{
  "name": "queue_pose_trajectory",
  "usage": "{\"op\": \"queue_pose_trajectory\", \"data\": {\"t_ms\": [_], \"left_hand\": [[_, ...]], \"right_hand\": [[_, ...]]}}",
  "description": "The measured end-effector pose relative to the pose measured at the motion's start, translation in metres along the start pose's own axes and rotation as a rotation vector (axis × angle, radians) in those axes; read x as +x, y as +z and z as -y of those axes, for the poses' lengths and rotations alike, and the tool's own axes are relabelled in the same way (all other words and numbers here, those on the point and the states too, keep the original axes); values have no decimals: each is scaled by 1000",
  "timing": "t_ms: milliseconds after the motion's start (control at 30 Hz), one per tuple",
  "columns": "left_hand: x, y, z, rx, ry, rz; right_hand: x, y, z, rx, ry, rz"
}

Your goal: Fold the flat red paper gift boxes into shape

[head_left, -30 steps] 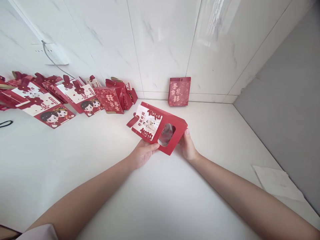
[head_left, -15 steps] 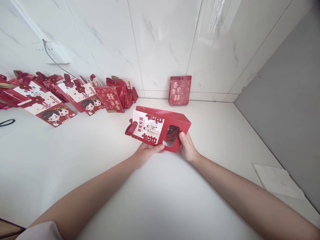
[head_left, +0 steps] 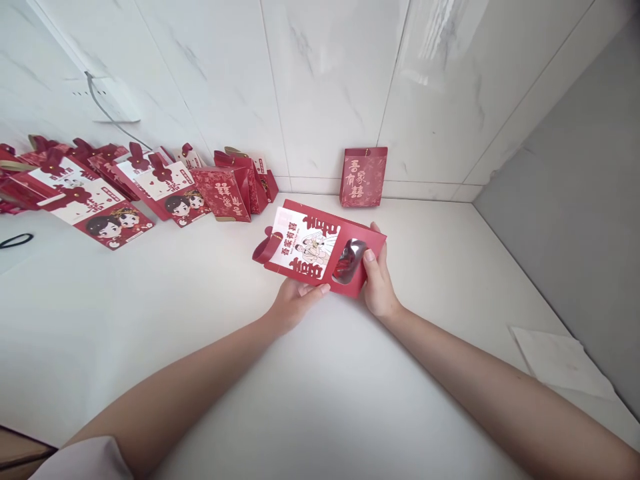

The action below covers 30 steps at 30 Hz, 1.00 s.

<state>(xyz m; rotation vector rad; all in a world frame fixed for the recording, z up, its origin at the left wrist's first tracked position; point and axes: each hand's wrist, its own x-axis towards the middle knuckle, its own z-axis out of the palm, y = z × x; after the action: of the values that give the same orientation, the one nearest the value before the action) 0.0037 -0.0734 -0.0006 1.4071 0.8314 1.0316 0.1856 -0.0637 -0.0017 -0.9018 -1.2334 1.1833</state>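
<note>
A red gift box [head_left: 350, 288] with a ribbon handle, a white printed panel and a clear window lies tilted between my two hands above the table. Something red and shiny shows through its window. My left hand [head_left: 293, 305] is closed on its lower edge, the thumb along the front and the other fingers mostly hidden beneath. At the box's right end, my right hand [head_left: 380, 283] grips it with the thumb by the window and fingers behind. The ribbon handle [head_left: 267, 247] points left.
Several red and white gift boxes [head_left: 185, 203] stand along the wall at the left. One red box [head_left: 364, 177] stands alone against the wall. A white sheet [head_left: 560, 360] lies at the right, a black loop [head_left: 16, 241] at the far left. A cable [head_left: 107, 115] hangs from a wall socket.
The gift box has turned in my hands so its front with the window faces more upward, and its side panel shows less. Both hands keep hold of it. The view has shifted slightly.
</note>
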Motion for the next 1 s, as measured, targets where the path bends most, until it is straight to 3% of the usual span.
{"op": "queue_pose_trajectory", "data": {"t_ms": [100, 200, 267, 367, 467, 533, 733, 1000], "left_hand": [[1, -2, -1, 50, 205, -207], [6, -9, 2, 83, 322, -415], [9, -12, 3, 119, 336, -494], [7, -11, 4, 235, 288, -400], [-1, -6, 3, 365, 198, -218], [-4, -5, 2, 357, 141, -193], [3, -6, -1, 130, 134, -234], [8, -6, -2, 159, 75, -213]], "right_hand": [[-2, 2, 2, 63, -50, -63], [4, -3, 0, 78, 98, 102], [11, -8, -2, 66, 236, 204], [20, -13, -3, 212, 420, 221], [23, -11, -3, 518, 483, 21], [22, -8, -3, 609, 470, -60], [17, -4, -3, 431, 418, 185], [19, -8, -4, 380, 406, 220]]}}
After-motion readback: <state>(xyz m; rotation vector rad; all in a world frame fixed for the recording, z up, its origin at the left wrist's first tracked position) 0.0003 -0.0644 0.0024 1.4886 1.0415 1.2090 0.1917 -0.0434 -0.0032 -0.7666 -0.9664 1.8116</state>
